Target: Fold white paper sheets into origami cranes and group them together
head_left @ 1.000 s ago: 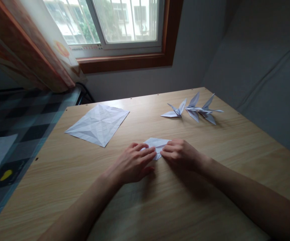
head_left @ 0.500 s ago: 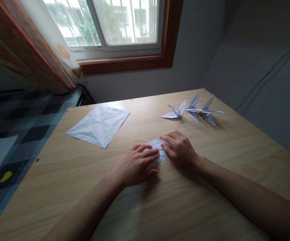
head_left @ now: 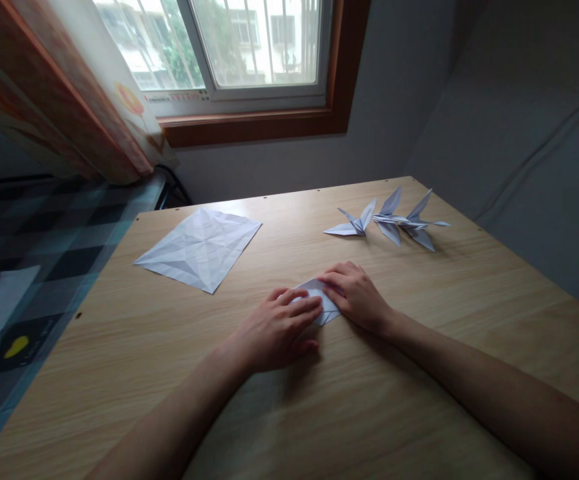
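two hands [head_left: 279, 330] [head_left: 359, 297] on one folded paper [head_left: 328, 308]; one creased sheet [head_left: 198, 252]

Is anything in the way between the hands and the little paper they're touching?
No, nothing that I can see. The left hand and the right hand both already touch the small folded paper. The creased sheet and the pointy paper shapes lie farther back, off to the sides.

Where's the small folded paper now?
Head view, just right of and below centre: the folded paper lies on the wooden table, partly covered by the left hand and right hand, nearer the wearer than the winged paper figures.
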Demonstrator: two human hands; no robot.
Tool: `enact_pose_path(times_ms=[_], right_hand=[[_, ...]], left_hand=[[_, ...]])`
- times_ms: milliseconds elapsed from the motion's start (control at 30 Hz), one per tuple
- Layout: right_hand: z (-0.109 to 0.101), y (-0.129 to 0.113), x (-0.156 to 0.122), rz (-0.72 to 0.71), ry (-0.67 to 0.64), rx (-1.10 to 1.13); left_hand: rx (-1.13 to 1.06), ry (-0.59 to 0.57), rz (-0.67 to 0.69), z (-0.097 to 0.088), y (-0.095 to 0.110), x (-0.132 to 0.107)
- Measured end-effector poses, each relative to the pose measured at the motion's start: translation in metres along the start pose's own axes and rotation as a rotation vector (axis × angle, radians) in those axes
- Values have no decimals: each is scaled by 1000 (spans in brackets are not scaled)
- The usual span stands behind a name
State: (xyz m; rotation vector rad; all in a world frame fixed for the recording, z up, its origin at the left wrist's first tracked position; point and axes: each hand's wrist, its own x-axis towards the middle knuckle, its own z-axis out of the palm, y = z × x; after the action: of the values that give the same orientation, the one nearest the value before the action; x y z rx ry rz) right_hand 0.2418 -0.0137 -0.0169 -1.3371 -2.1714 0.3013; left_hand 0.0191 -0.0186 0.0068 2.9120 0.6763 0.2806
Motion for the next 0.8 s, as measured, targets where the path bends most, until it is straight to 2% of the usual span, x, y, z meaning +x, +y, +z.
enact_pose_path(times_ms=[167, 400, 633, 800], right_hand=[[1, 6, -3, -61, 55, 59], [-1, 10, -5, -187, 56, 2], [-4, 10, -6, -312, 41, -74], [-9, 6, -7, -345, 7, -133]], left_hand=[[58, 17, -27, 0, 3, -1], [82, 58, -57, 2, 2, -2], [16, -14, -31, 3, -3, -4], [1, -23, -27, 2, -3, -2]])
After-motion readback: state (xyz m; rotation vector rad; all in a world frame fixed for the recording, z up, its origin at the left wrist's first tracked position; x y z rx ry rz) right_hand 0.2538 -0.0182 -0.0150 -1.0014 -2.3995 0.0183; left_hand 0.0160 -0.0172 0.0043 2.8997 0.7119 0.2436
